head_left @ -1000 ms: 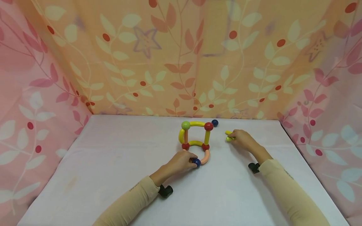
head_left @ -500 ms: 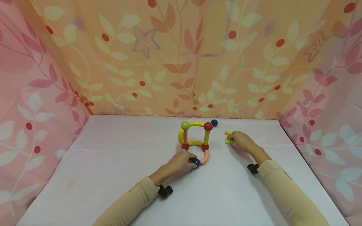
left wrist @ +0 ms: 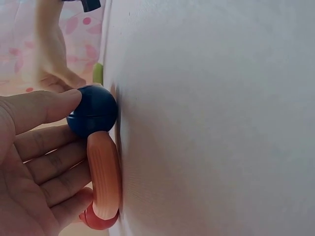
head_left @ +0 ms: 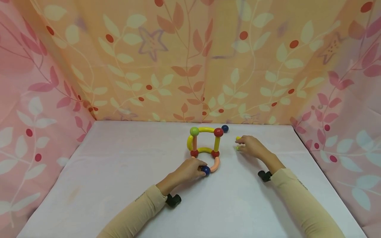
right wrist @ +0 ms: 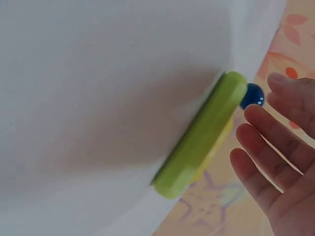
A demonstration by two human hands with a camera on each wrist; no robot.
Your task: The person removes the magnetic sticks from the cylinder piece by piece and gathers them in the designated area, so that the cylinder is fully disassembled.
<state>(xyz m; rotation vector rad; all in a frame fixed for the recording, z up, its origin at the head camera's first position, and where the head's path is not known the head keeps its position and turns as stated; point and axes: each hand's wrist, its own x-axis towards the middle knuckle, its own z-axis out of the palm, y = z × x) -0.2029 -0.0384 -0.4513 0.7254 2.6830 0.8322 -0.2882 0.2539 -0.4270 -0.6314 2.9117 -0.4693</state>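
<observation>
My left hand [head_left: 187, 169] pinches a dark blue ball [left wrist: 93, 110] between thumb and fingers, low on the table. A peach-coloured curved stick [left wrist: 104, 174] joins that ball to a red ball [left wrist: 99, 218] of a magnetic stick-and-ball frame. Yellow and peach sticks form its upright square, topped by a light green ball [head_left: 194, 131] and a red ball [head_left: 218, 132]. Over on the right, my right hand [head_left: 253, 147] hovers with parted fingers holding nothing. Beside it lies a green stick [right wrist: 202, 135] on the table, with a yellow stick [head_left: 238, 138] behind, partly covered by the hand.
Another dark blue ball [head_left: 225, 128] rests behind the frame's right side. The white-covered table [head_left: 128, 158] meets a floral cloth backdrop [head_left: 178, 66] at the back, with pink floral cloth at both sides.
The right hand has let go of the green stick, after lowering it slightly, and has lifted a little with its fingers spread. The left hand keeps its hold on the blue ball.
</observation>
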